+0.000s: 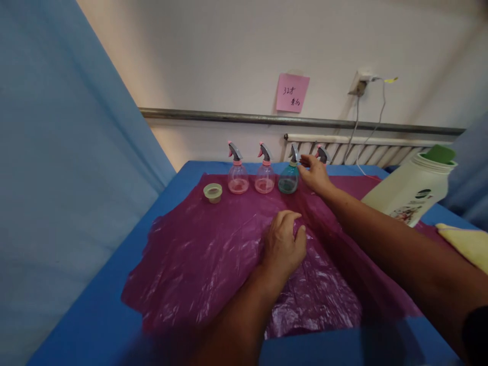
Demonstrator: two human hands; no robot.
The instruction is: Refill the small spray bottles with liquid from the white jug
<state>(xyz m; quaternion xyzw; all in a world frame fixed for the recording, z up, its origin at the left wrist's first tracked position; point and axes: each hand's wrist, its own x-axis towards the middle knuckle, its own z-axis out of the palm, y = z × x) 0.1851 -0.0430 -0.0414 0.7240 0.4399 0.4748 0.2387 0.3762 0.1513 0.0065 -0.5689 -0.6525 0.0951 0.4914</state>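
My right hand reaches to the back of the table, fingers stretched out, right beside the neck of the teal spray bottle. Whether the fingertips touch that bottle I cannot tell. Behind this hand, a spray bottle with a grey and pink head is mostly hidden. Left of the teal one stand two clear spray bottles with pink collars, one in the middle and one further left, each with some liquid low inside. My left hand hovers over the purple plastic sheet, loosely curved, thumb and fingers apart, holding nothing.
A small pale green cup sits left of the bottles. On the right, a large cream container with a green piece on top stands behind my right forearm, near a yellow cloth. Blue cloth covers the table; a blue curtain hangs left.
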